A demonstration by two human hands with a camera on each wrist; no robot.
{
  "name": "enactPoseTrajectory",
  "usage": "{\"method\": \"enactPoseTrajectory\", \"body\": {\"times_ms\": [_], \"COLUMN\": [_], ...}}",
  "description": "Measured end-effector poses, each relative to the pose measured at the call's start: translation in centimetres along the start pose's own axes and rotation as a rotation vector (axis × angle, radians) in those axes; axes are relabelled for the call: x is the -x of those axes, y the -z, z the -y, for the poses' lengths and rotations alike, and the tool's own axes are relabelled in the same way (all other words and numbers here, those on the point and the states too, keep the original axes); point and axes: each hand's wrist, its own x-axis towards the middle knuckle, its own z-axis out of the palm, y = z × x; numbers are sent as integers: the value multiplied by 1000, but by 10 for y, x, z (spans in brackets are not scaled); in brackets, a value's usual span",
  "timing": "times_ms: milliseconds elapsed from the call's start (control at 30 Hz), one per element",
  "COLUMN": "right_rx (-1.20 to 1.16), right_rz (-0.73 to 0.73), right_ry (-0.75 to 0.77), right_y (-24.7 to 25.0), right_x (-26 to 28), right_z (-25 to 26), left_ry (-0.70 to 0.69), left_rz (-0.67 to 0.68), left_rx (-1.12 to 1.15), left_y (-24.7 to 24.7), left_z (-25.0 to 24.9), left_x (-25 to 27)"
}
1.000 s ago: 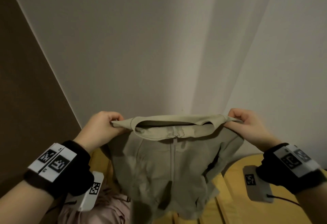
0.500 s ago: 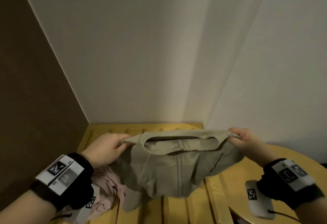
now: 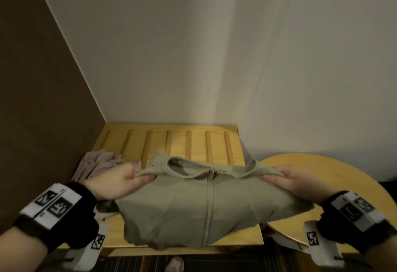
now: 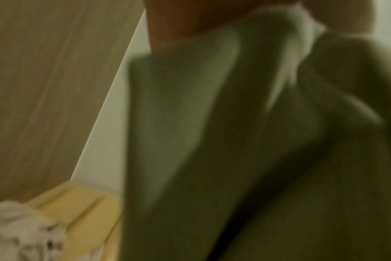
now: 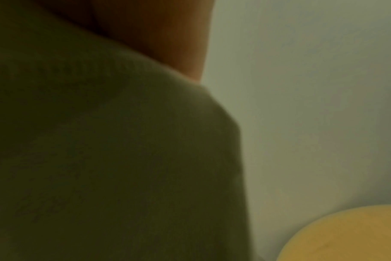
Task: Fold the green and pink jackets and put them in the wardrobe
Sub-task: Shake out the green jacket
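Note:
The pale green zip jacket (image 3: 193, 211) is spread front-up over the slatted wooden bench (image 3: 178, 142), its hem hanging past the front edge. My left hand (image 3: 137, 178) pinches its left shoulder and my right hand (image 3: 277, 177) pinches its right shoulder, both beside the collar. Crumpled at the bench's left end lies the pink jacket (image 3: 96, 164), partly hidden behind my left hand. In the left wrist view green cloth (image 4: 234, 141) fills most of the picture, with the pink jacket (image 4: 18, 229) low on the left. Green fabric (image 5: 101, 159) also covers the right wrist view.
A round wooden table (image 3: 335, 185) stands right of the bench, touching the jacket's right side. White walls (image 3: 193, 56) meet in the corner behind; a brown panel (image 3: 32, 99) closes the left side. Dark striped floor (image 3: 139, 263) shows below the bench.
Both hands have come down with the green jacket, from hanging in the air to lying on the bench. The view has tilted down, showing more of the bench and table.

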Motion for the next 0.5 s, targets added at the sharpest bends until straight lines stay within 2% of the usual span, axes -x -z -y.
{"method": "enactPoseTrajectory", "body": {"times_ms": [100,233,400,500], "right_rx": [-107,-153,-78,-40], "right_rz": [-75,-152,-301,-370], "right_ry": [51,207,426,509], "right_y": [12,35,64,75], "right_x": [12,33,57,68], "right_z": [14,40,72,87], "left_ry": [-9,-71,-183,-218], "left_rz": [-113,-207,-444,-505], "left_rx": [13,100,119,126], "left_y": [13,32,56,67], "left_z": [-16,-38,-60,-69], "left_x": [10,32,62,75]}}
